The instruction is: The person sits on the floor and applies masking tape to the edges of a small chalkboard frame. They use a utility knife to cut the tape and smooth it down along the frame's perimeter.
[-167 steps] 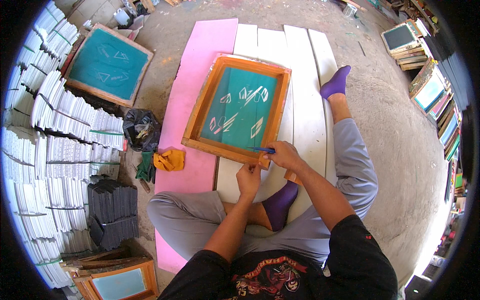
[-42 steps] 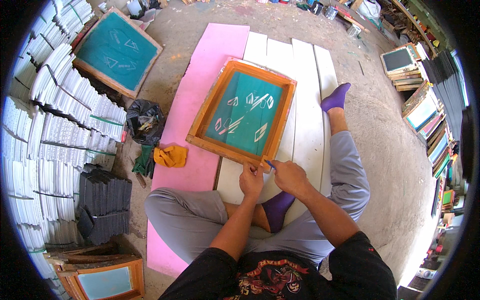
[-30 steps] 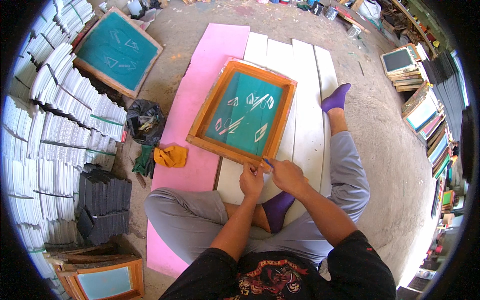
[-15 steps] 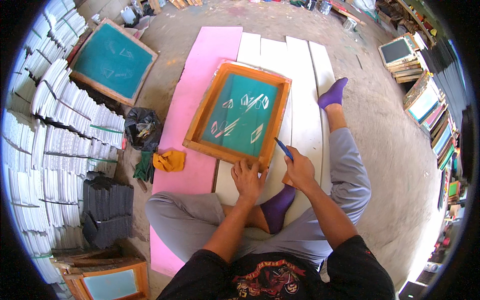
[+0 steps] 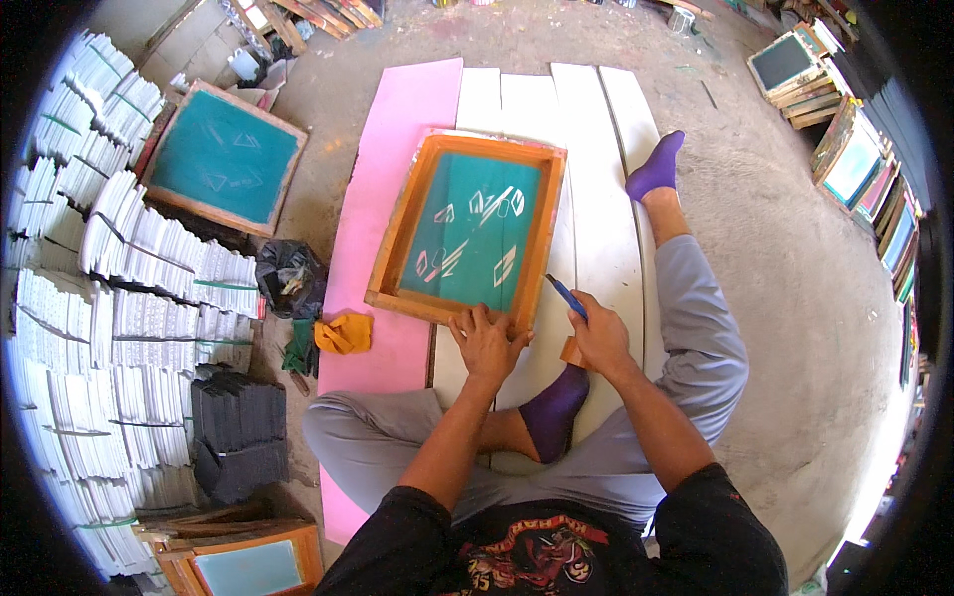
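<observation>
A wooden screen printing frame (image 5: 398,238) with green mesh lies in front of me, slightly turned, with pale diamond and stripe shapes in the mesh. My left hand (image 5: 486,344) rests on its near rail, fingers spread and thumb apart. To the right of the frame's near corner, my right hand (image 5: 601,336) is closed around a blue utility knife (image 5: 566,295), its tip pointing up and left toward the frame. An orange-brown piece (image 5: 572,352) shows under that hand, partly hidden; I cannot tell its kind.
Beneath the frame are a pink board (image 5: 390,149) and white boards (image 5: 608,238). Left of them sit a yellow cloth (image 5: 344,334), a black plastic bag (image 5: 289,278) and stacked white sheets (image 5: 149,323). Another green screen (image 5: 224,154) lies far left. More frames (image 5: 853,164) lean at right.
The view has shifted a little. My left hand's fingers have settled further over the near rail. My right hand keeps the knife in nearly the same place.
</observation>
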